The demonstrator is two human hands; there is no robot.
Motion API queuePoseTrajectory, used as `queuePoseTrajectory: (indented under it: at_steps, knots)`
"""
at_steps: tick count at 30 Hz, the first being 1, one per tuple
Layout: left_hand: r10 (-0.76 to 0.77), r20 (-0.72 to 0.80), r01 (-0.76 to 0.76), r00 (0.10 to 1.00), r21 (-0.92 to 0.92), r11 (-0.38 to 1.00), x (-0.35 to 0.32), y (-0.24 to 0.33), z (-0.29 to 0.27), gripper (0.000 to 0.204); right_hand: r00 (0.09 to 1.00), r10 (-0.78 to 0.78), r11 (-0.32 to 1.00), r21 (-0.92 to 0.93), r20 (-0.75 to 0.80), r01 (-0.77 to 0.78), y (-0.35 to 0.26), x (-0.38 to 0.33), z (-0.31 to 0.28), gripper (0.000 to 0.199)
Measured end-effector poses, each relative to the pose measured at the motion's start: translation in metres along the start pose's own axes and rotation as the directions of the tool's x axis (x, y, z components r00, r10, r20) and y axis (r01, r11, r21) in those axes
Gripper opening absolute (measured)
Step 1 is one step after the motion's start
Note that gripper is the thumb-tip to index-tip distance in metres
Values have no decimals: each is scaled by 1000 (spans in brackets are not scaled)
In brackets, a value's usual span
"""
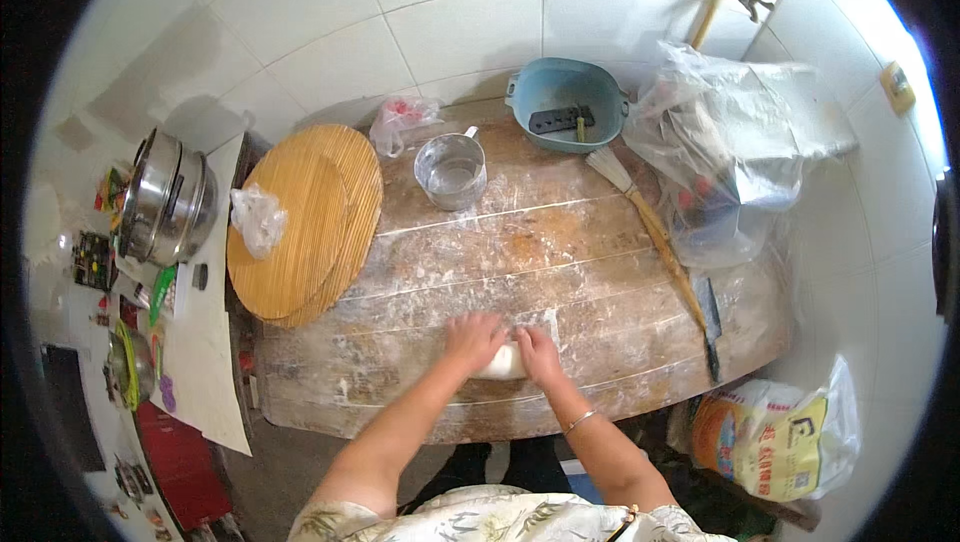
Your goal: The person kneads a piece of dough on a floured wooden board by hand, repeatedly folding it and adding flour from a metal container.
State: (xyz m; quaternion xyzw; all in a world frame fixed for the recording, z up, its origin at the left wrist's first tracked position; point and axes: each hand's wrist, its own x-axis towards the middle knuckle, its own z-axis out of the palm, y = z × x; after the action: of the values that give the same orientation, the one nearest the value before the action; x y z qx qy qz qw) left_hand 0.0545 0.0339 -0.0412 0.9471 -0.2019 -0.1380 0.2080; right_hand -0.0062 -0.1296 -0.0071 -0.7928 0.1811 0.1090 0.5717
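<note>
A white lump of dough (503, 364) lies on the floury wooden board (420, 292) near its front edge, partly covered by my hands. My left hand (477, 341) is pressed on the dough's left end, fingers curled over it and slightly blurred. At the right end, my right hand (538, 355) grips the dough with its fingers bent around the far side. A metal cup (450, 172) with a handle stands farther back on the board.
Round slatted mats (300, 232) with a plastic bag (258, 220) lie left. A blue-green basin (568, 87) stands at the back. Right are a long-handled brush (650, 222), a dark-bladed knife (708, 317) and a plastic-covered pile (720, 152). A printed sack (760, 437) sits below.
</note>
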Motion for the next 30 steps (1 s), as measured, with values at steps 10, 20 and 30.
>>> queuePoseTrajectory:
  at_steps: [10,20,30]
  knots:
    - [37,-194,-68,980,-154,986,-65,16,24,27,890,235,971,53,-390,-233,11,-50,40,25]
    - [90,-313,-125,945,-95,988,-54,30,13,31,773,-603,693,-610,-197,385,1,-25,30,28]
    - [79,-288,-101,954,-64,993,31,17,-9,28,835,-474,791,-552,-278,264,-14,55,24,19]
